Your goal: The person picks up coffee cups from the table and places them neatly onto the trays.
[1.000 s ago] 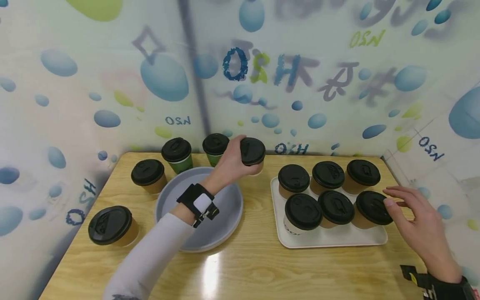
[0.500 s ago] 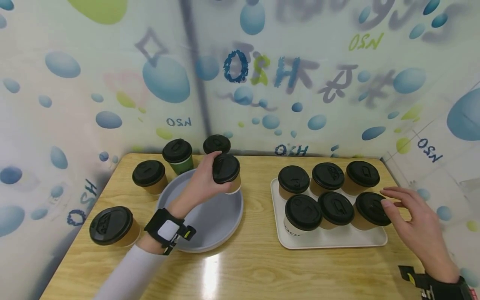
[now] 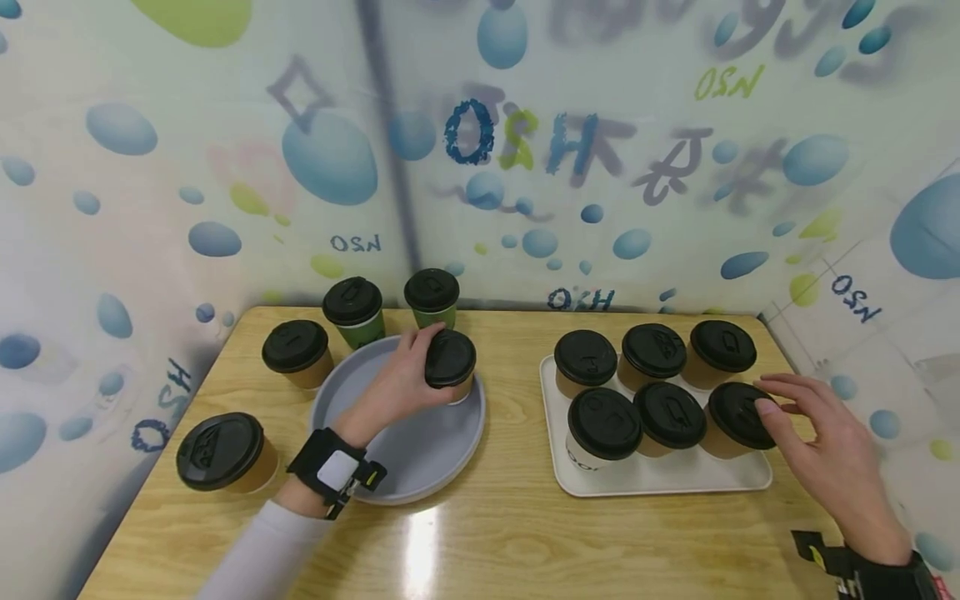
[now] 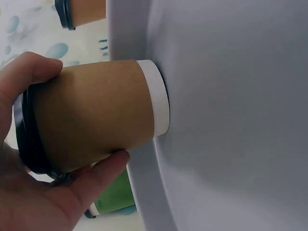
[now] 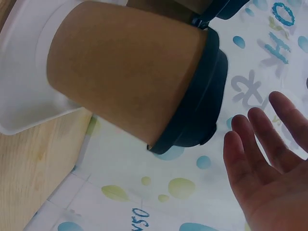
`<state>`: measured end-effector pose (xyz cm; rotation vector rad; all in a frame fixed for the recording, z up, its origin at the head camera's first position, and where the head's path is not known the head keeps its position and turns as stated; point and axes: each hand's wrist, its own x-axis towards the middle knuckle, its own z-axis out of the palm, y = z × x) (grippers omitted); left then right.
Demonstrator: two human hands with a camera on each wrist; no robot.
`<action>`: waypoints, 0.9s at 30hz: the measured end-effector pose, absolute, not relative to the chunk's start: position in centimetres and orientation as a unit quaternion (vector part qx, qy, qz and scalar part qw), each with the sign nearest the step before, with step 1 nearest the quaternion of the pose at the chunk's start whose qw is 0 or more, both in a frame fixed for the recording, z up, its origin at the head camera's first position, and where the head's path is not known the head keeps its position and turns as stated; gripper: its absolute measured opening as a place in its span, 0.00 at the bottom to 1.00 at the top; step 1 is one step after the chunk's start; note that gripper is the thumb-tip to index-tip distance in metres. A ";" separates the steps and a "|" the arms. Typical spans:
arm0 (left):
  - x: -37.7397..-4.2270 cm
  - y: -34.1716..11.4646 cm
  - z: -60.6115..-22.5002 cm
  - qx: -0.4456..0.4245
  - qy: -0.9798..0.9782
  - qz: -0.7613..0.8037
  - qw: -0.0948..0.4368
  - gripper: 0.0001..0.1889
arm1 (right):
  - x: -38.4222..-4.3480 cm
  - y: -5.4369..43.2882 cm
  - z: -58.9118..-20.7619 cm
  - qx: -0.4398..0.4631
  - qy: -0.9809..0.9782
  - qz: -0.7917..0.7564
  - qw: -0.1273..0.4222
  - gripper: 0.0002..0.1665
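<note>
Left wrist view: brown cup (image 4: 98, 106) (apparently plain), white base (image 4: 159, 98), black lid (image 4: 31, 134).

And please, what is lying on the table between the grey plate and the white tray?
Nothing: between plate and tray there is only bare table, as the head view shows.

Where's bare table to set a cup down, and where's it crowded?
Bare tabletop lies between the gray plate and white tray, and in front of the tray. The tray is crowded with six cups; four more cups line the plate's left and far sides.
</note>
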<state>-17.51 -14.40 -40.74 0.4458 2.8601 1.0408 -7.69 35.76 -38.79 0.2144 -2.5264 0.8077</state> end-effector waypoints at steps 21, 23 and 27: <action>-10.6 -17.7 -40.2 0.190 0.937 0.290 -0.044 0.16 | -5.9 23.8 -36.2 0.283 -0.846 0.330 0.310 0.24; -9.9 -17.4 -40.4 0.226 0.938 0.263 -0.018 0.09 | -5.7 21.9 -36.5 0.307 -0.835 0.343 0.301 0.23; -8.9 -16.7 -41.1 0.282 0.928 0.240 0.038 0.04 | -5.3 18.6 -37.4 0.341 -0.830 0.362 0.252 0.14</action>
